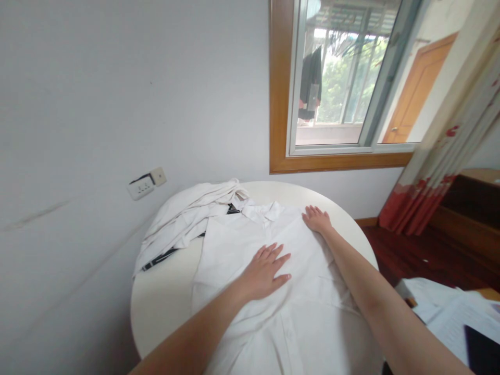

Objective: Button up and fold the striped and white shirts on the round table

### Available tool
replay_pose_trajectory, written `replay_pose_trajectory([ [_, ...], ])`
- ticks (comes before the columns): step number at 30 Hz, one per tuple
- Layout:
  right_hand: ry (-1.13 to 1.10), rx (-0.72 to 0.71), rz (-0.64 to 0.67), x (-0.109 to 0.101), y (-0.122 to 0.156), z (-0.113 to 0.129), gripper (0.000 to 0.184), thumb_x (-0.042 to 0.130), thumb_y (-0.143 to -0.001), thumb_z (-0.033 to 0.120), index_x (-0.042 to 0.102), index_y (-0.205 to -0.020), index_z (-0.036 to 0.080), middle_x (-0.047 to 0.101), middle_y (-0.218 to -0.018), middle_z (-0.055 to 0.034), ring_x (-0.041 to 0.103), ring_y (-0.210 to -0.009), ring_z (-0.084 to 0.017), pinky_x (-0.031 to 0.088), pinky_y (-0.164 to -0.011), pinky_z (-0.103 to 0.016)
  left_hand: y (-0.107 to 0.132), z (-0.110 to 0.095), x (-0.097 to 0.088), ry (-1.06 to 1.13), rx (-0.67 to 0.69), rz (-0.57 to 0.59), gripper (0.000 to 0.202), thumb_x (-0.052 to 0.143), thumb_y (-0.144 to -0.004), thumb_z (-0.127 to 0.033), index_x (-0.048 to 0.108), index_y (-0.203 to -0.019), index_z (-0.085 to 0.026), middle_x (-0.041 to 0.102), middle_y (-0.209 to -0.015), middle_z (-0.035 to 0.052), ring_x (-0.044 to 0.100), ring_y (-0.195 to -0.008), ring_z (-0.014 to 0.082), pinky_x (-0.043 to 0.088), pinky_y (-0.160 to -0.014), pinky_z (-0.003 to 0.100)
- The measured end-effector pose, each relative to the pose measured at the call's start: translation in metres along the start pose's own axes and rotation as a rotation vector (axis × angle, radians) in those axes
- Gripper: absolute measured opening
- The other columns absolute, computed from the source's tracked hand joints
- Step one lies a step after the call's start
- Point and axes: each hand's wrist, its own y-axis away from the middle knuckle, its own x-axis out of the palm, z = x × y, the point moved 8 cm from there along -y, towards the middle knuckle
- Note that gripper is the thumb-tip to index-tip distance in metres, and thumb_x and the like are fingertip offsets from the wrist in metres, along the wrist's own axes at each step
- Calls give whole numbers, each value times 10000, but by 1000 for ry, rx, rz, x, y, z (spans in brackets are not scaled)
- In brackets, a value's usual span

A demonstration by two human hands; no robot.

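A white collared shirt lies spread on a round white table, its collar toward the wall and its lower part reaching the near edge. My left hand rests flat on the middle of the shirt with fingers spread. Farther off, my right hand lies flat at the shirt's upper right, by the shoulder, fingers stretched out. Neither hand grips anything. Some creases run through the cloth below my left hand.
Another white garment with black-and-white trim lies bunched at the table's back left. A socket is on the wall behind. Papers and a dark flat object lie at lower right. A curtain hangs beside the window.
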Motion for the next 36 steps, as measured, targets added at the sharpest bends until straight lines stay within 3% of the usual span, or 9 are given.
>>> replay_pose_trajectory([
  [10,17,-57,-54,-4,6,2,538,210,-946,474,365,-1406,244,297,-1498,-92,249,-1377,-267,216,-1072,-533,2,4,-4,69,44,29,587,279,-908,-605,305,-1426,-331,231,-1530,17,133,-1424,222,133,-1162,450],
  [36,9,-68,-69,-8,6,2,504,256,-943,459,410,-1378,256,331,-1481,-90,283,-1360,-276,243,-1061,-534,4,9,-6,111,81,26,581,312,-905,-597,316,-1423,-334,242,-1527,10,145,-1422,216,150,-1163,429],
])
